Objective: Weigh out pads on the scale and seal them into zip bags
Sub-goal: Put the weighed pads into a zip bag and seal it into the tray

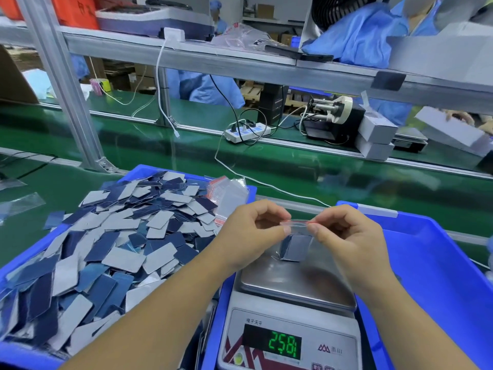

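Fingers (286, 231) of both hands on zip bag (296, 237); scale (290, 340) display 258.

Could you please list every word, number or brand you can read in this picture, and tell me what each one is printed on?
"258.1" or close to it, green digits that are blurred, on the scale's display.
"电子天平", printed on the scale's front panel above the display.
A logo with two characters, right of the display: too blurred to read.
Dark characters on the orange bin on the upper shelf: too blurred to read.
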A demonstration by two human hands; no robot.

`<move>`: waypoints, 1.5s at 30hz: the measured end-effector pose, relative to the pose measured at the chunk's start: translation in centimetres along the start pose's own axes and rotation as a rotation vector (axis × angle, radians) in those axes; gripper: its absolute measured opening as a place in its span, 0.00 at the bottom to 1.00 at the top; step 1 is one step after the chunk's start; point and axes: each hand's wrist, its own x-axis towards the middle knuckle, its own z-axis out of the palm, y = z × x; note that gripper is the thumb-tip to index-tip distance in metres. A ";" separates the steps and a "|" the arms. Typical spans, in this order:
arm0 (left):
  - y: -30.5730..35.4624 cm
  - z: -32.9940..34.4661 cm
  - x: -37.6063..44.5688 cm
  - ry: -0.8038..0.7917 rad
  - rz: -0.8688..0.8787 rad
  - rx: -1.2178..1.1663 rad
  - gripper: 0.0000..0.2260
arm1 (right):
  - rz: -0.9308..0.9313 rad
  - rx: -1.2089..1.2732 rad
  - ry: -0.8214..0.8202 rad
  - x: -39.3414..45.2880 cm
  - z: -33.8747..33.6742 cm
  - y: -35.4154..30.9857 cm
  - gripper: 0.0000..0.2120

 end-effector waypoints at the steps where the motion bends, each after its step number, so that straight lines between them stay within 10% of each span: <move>1: 0.0 -0.1 0.0 -0.007 -0.006 0.052 0.04 | 0.004 0.004 0.001 0.0 0.0 0.0 0.12; 19: 0.3 0.2 -0.1 -0.053 -0.135 -0.257 0.04 | 0.098 0.230 -0.177 -0.1 0.2 0.0 0.20; 45: 0.0 1.0 -0.4 -0.052 -0.036 -0.025 0.09 | 0.115 0.278 -0.187 -0.3 0.8 -0.2 0.20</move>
